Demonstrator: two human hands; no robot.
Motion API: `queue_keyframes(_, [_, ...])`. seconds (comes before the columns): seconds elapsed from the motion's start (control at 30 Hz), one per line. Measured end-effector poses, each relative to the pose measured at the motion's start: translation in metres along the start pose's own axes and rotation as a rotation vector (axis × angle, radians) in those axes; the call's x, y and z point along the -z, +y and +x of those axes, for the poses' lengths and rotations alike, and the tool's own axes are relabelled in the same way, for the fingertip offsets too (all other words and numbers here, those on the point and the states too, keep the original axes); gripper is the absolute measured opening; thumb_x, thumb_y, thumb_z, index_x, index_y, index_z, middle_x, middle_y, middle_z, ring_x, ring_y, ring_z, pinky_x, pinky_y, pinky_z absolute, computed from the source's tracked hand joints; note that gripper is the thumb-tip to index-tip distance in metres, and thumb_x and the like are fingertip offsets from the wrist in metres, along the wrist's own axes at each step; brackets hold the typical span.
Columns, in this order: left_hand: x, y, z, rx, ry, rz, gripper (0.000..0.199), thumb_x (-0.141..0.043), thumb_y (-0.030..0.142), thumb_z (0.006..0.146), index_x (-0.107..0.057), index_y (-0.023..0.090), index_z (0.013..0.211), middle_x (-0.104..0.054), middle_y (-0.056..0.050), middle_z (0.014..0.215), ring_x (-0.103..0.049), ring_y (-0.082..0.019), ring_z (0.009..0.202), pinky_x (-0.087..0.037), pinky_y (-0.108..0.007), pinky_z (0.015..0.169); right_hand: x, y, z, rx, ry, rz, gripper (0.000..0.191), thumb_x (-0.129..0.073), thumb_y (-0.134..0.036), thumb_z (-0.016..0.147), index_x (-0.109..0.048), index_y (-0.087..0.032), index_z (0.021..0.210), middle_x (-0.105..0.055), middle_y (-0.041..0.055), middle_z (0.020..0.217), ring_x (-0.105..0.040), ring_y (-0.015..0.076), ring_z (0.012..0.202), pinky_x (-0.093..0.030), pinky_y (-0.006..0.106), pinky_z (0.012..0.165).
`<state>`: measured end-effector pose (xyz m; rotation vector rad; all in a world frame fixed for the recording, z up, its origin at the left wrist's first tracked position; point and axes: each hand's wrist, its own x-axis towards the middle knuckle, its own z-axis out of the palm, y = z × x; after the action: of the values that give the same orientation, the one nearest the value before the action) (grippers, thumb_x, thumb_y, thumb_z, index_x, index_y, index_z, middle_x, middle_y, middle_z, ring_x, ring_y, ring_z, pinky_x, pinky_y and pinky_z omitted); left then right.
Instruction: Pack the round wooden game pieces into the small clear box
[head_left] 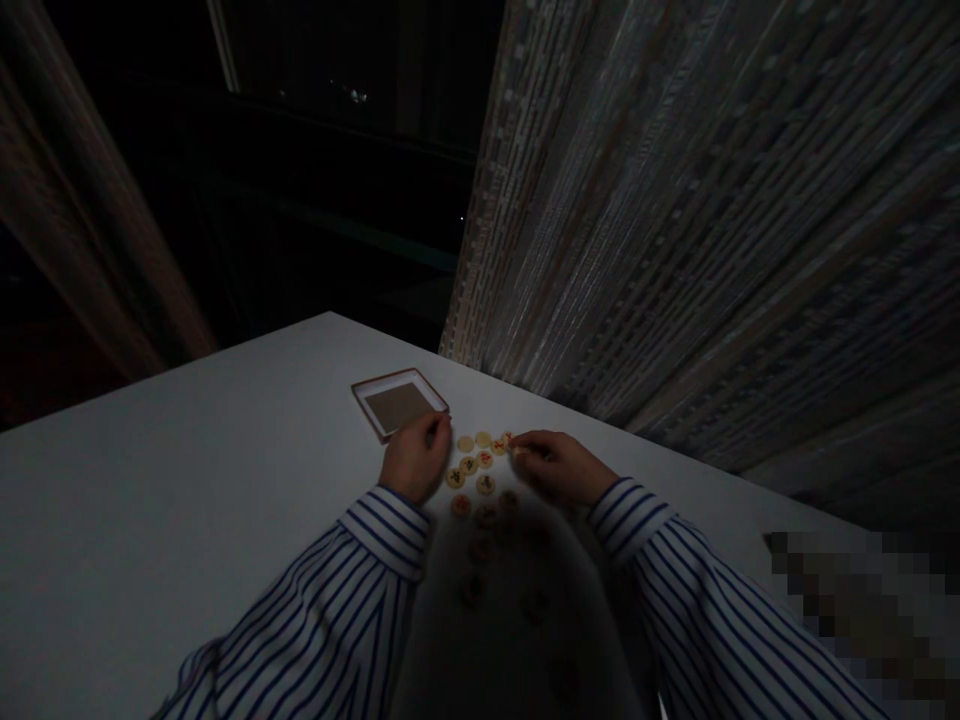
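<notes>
Round wooden Chinese chess pieces [484,460] with red or black characters lie on the white table between my hands. A couple of them show plain faces. My left hand [417,456] is closed, its fingers curled by the near right corner of a shallow box [371,418]; whatever it may hold is hidden. At the right of the pieces, my right hand [564,466] pinches a Chinese chess piece [518,451] at its fingertips, beside red-marked pieces. More pieces, closer to me, sit in dark shadow and are hard to make out.
The white table [187,480] reaches far to the left, with a corner at the back. A beaded string curtain [645,220] hangs along its right edge. Another curtain [82,200] is at the left, beside a dark window [352,60]. A pixelated patch covers the lower right.
</notes>
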<state>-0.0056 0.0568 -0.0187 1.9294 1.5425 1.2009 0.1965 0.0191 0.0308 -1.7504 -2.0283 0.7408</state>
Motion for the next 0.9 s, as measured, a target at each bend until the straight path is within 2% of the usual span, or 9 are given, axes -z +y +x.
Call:
queue_keyframes(0.1, [-0.001, -0.001, 0.0, 0.003, -0.001, 0.005, 0.032, -0.04, 0.034, 0.084, -0.065, 0.016, 0.094, -0.07, -0.007, 0.091, -0.063, -0.019, 0.084, -0.046, -0.028, 0.078, 0.003, 0.002, 0.0, -0.054, -0.027, 0.194, 0.034, -0.053, -0.029, 0.074, -0.064, -0.012, 0.101, -0.062, 0.0027, 0.071, -0.052, 0.0126, 0.059, -0.041, 0.025, 0.056])
queue_keyframes(0.3, [0.001, 0.0, 0.0, -0.002, -0.005, 0.004, 0.033, -0.04, 0.033, 0.085, -0.065, 0.015, 0.094, -0.069, -0.008, 0.092, -0.063, -0.019, 0.085, -0.046, -0.028, 0.078, 0.009, 0.001, -0.003, -0.034, -0.061, 0.418, 0.037, -0.061, -0.036, 0.069, -0.064, -0.013, 0.098, -0.063, 0.0013, 0.073, -0.053, 0.011, 0.063, -0.042, 0.024, 0.058])
queue_keyframes(0.6, [0.001, 0.001, 0.0, -0.014, -0.005, 0.008, 0.032, -0.039, 0.033, 0.084, -0.065, 0.016, 0.094, -0.07, -0.007, 0.091, -0.063, -0.02, 0.084, -0.047, -0.029, 0.077, 0.014, -0.008, -0.009, -0.079, -0.057, 0.517, 0.033, -0.064, -0.034, 0.067, -0.063, -0.015, 0.094, -0.062, -0.0006, 0.068, -0.054, 0.0105, 0.06, -0.042, 0.024, 0.056])
queue_keyframes(0.9, [0.0, 0.0, 0.0, -0.004, -0.002, 0.007, 0.034, -0.039, 0.034, 0.085, -0.065, 0.016, 0.095, -0.07, -0.008, 0.089, -0.064, -0.02, 0.083, -0.048, -0.03, 0.076, 0.012, -0.004, -0.008, -0.054, -0.065, 0.634, 0.03, -0.067, -0.027, 0.059, -0.059, -0.017, 0.086, -0.062, -0.002, 0.068, -0.058, 0.0114, 0.061, -0.044, 0.025, 0.059])
